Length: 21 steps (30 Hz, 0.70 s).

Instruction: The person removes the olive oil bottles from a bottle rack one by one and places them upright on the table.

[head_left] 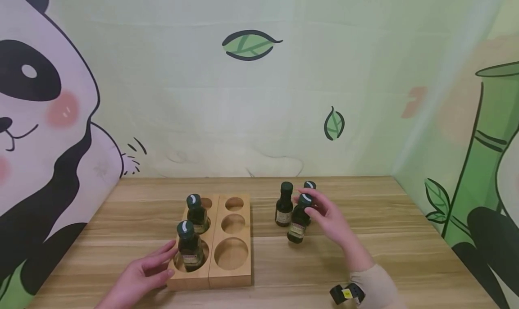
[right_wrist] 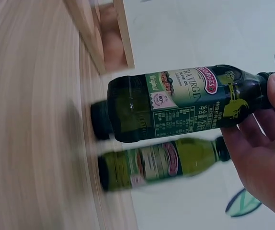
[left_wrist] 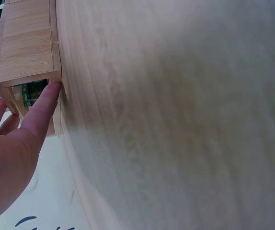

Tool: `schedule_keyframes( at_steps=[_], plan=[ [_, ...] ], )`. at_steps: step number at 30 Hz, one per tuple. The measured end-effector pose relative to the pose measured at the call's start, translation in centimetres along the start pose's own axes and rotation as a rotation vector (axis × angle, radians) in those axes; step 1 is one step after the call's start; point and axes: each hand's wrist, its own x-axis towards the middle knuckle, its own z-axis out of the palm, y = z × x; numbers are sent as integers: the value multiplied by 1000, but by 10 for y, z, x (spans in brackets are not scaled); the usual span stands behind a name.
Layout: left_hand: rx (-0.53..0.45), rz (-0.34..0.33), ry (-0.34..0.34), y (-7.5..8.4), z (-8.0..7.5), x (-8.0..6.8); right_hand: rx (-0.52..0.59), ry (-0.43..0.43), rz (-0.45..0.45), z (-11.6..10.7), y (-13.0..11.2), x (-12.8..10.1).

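In the head view, my right hand (head_left: 330, 216) pinches a dark olive oil bottle (head_left: 298, 225) by its neck. The right wrist view shows this bottle (right_wrist: 176, 103) raised off the tabletop, its label facing the camera. Two more bottles stand close by: one to its left (head_left: 284, 207), the other partly hidden behind my hand (head_left: 310, 184). My left hand (head_left: 139, 273) touches the front left corner of a wooden rack (head_left: 230, 280) with extended fingers. Two bottles stand in the rack's left column, a front one (head_left: 189, 248) and a middle one (head_left: 197, 215).
The rack has two columns of round holes in graded sizes, and the right column's front hole (head_left: 231, 253) holds nothing. Wood-grain tabletop (head_left: 284, 273) runs back to a printed panda backdrop (head_left: 202, 111). A small black device (head_left: 346, 293) sits at my right wrist.
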Motion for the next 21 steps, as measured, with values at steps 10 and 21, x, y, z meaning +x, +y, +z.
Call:
schedule_keyframes(
  at_steps=[10,21],
  plan=[
    [3,19,-5,0,0,0,5,8,-10,-37,13,-10],
    [11,-5,9,0,1,1,6,18,39,-64,26,-13]
  ],
)
